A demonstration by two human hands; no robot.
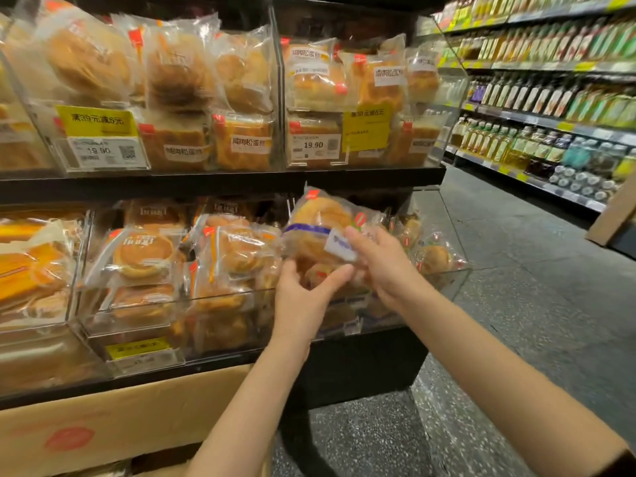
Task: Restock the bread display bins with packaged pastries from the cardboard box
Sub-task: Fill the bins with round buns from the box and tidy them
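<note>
Clear plastic wraps the packaged pastry (321, 232), which sits between both hands above the lower right display bin (444, 235). The left hand (303, 297) grips its lower edge from beneath, thumb and fingers curled up around the wrapper. The right hand (380, 259) pinches its right side at the white label. That bin holds several more wrapped buns, their count unclear. Two upper bins (280, 98) hold stacked wrapped cakes behind two white price tags (103, 153) reading 19.90. One cardboard box (113, 428) stands below the shelf, left of the person's arms.
</note>
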